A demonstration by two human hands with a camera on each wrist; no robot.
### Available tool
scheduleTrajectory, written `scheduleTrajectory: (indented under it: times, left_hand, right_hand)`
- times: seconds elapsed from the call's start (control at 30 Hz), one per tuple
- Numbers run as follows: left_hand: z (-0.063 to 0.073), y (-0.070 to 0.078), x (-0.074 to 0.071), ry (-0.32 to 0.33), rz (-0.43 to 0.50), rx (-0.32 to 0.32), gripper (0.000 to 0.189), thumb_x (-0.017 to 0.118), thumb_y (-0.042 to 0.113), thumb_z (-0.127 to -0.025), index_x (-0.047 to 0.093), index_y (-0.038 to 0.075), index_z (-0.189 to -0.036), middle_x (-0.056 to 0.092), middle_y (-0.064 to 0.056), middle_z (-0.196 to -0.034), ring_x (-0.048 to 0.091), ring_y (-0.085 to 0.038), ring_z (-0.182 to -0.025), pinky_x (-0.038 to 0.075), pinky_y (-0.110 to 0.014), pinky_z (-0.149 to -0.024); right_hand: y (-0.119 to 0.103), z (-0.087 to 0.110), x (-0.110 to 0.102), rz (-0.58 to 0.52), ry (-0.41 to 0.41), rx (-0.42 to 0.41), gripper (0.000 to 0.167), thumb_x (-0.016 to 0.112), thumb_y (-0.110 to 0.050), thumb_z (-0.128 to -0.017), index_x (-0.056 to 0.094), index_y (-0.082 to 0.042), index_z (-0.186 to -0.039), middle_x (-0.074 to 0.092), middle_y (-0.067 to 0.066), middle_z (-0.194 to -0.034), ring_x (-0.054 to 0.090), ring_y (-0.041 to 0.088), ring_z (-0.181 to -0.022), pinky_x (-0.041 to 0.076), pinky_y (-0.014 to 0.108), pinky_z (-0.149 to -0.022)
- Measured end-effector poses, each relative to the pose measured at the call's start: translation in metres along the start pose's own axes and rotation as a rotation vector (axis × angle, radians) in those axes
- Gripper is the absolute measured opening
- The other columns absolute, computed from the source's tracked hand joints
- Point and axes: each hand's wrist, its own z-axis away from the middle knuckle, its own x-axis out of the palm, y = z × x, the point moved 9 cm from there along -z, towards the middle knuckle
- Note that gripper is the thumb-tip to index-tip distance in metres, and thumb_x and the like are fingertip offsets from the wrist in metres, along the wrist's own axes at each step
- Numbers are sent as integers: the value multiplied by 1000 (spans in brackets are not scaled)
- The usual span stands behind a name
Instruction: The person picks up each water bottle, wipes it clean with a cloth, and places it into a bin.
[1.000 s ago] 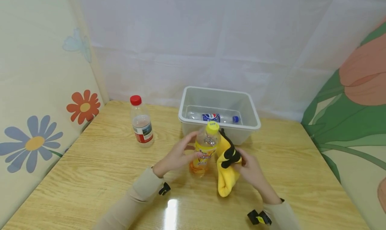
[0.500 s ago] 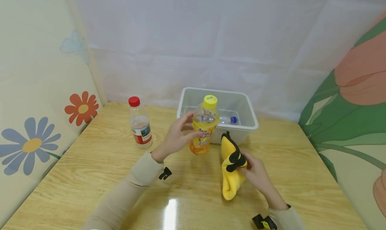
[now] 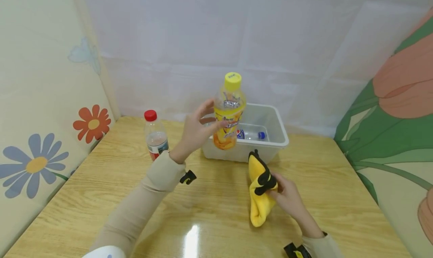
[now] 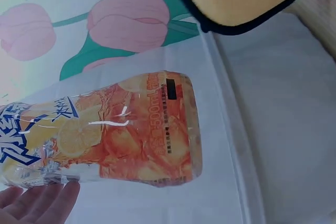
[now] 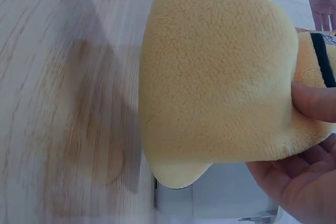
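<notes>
My left hand point(image 3: 199, 127) grips a yellow-capped drink bottle point(image 3: 229, 117) by its side and holds it upright, raised in front of the grey bin. In the left wrist view the bottle point(image 4: 131, 129) shows an orange fruit label, with the fingers point(image 4: 47, 203) along its lower edge. My right hand point(image 3: 287, 196) pinches a folded yellow cloth point(image 3: 258, 198) with black edging over the table. Close up in the right wrist view, the plush cloth point(image 5: 220, 72) hangs between thumb and fingers.
The grey plastic bin point(image 3: 282, 137) stands at the back of the table, holding a clear bottle with a blue cap point(image 3: 261, 135). To the left stands a red-capped bottle point(image 3: 156, 135), partly behind my left wrist. A white sheet point(image 3: 176, 43) hangs behind the table.
My left hand has lifted the yellow-capped bottle up and away, from near the cloth to in front of the bin. The right hand has shifted slightly right with the cloth.
</notes>
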Motion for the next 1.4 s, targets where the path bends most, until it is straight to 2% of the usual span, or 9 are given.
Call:
scheduleTrajectory:
  times: [0.27, 0.37, 0.6, 0.7, 0.8, 0.97, 1.1, 1.27, 1.4]
  left_hand:
    - [-16, 19, -12, 62, 17, 11, 52, 68, -7, -77, 47, -9, -125, 55, -22, -119, 55, -33, -105, 52, -40, -83]
    - [-20, 14, -12, 55, -2, -14, 53, 67, -6, -77, 46, -9, -126, 53, -24, -121, 53, -34, -107, 51, -40, -85]
    - [-29, -48, -4, -5, -52, -227, 67, 72, 11, -77, 41, 6, -135, 50, -9, -130, 49, -22, -115, 46, -33, -93]
    - [-31, -72, 4, -62, -148, -324, 74, 73, 18, -77, 34, 10, -140, 44, -6, -136, 46, -23, -118, 44, -34, -96]
    - [-33, -86, 15, -141, -270, -354, 76, 72, 21, -78, 31, 11, -141, 44, -8, -136, 46, -24, -118, 43, -36, -96]
    - [-31, -97, 39, -313, -452, -297, 72, 69, 24, -81, 32, 8, -140, 43, -8, -136, 39, -23, -124, 33, -36, -105]
    - [-22, -104, 48, -384, -540, -285, 73, 66, 26, -83, 27, 5, -142, 32, -12, -143, 28, -25, -131, 21, -38, -110]
    - [-12, -101, 41, -329, -433, -248, 70, 67, 20, -83, 30, 3, -140, 36, -16, -141, 35, -28, -127, 33, -39, -104]
    - [-3, -90, 30, -249, -302, -190, 65, 69, 12, -80, 38, -1, -135, 46, -18, -131, 48, -27, -115, 46, -32, -92]
  right_hand:
    - [3, -1, 1, 16, -14, 26, 43, 66, 17, -66, 60, 7, -108, 64, 19, -103, 57, 10, -89, 53, 23, -66]
    - [3, -1, 1, 26, -11, 13, 43, 67, 17, -65, 61, 6, -107, 65, 18, -101, 56, 8, -83, 51, 22, -61]
    - [-1, -2, 2, 30, -5, -49, 47, 67, 19, -62, 60, 6, -107, 65, 17, -98, 48, 3, -69, 43, 20, -51]
    - [-2, -2, 3, 31, -2, -61, 47, 67, 19, -61, 60, 6, -107, 64, 17, -96, 44, 3, -64, 39, 20, -47]
    - [-2, -1, 3, 34, -3, -56, 47, 67, 19, -61, 60, 7, -107, 65, 17, -96, 45, 3, -65, 40, 20, -48]
    - [-1, -1, 4, 28, -6, -50, 47, 67, 19, -62, 60, 7, -106, 65, 17, -95, 46, 3, -66, 41, 20, -49]
    - [2, 0, 5, 16, -18, -31, 45, 66, 19, -62, 61, 6, -106, 65, 16, -95, 49, 2, -68, 44, 19, -51]
    - [6, 1, 3, -1, -17, 44, 41, 65, 19, -64, 61, 4, -103, 65, 14, -96, 55, 4, -81, 51, 21, -61]
    - [8, 2, 1, 14, -10, 57, 42, 66, 18, -64, 61, 4, -103, 65, 14, -97, 54, 4, -81, 50, 21, -60]
